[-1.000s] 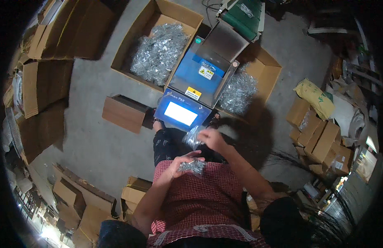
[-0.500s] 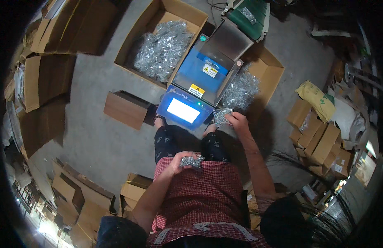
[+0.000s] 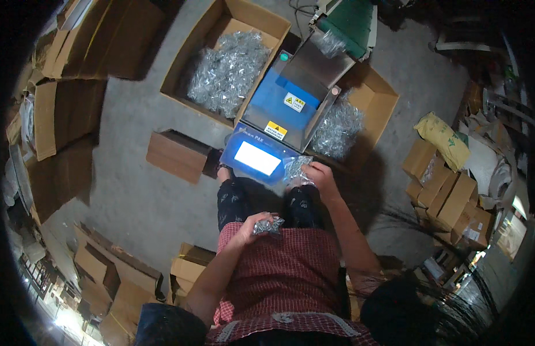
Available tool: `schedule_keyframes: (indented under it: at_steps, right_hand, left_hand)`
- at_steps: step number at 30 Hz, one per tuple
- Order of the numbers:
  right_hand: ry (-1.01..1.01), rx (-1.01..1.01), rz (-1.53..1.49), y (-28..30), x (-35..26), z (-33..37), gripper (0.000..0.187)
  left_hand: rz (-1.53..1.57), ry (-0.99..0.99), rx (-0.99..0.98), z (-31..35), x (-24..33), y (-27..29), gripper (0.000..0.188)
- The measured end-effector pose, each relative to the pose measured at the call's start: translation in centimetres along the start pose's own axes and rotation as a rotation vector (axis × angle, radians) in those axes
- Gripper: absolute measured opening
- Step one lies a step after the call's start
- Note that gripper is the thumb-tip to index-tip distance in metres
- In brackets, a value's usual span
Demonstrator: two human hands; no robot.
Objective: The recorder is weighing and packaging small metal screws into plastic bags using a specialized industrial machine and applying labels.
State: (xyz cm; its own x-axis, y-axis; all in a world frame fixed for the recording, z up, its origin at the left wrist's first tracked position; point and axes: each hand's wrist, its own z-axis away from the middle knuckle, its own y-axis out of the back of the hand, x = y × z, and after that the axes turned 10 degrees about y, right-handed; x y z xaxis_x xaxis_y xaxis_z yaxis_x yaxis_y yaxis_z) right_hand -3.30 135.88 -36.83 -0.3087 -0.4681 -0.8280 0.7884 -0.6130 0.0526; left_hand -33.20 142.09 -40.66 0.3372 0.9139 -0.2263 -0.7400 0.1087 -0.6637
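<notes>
Right fingers pinching clear bag, arm extended, left fingers curled round silvery packet

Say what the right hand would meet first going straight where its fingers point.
Past the clear bag it holds, the right hand would probably meet the blue machine, though depth is unclear; it might pass above.

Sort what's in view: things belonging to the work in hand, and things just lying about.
Likely in use: left hand holding shiny packet; right hand holding clear bag; blue machine; open boxes with clear packets.

Likely lying about: yellow sack; stacked cartons.
</notes>
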Motion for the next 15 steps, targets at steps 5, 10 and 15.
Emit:
schedule_keyframes:
  at_steps: [5, 10, 15]
  right_hand:
    - [-0.093, 0.221, -0.495, 0.5, -4.2, -5.2, 0.018]
    - [0.033, 0.237, -0.510, 0.4, -8.3, -7.9, 0.021]
    - [0.042, 0.258, -0.487, 2.6, -7.7, -8.2, 0.019]
  left_hand:
    - [-0.246, -0.230, 0.005, -0.2, 0.2, -1.8, 0.027]
    - [0.133, 0.063, 0.005, -0.1, 0.7, 0.1, 0.031]
    - [0.126, 0.088, 0.073, 0.0, 1.4, -1.3, 0.036]
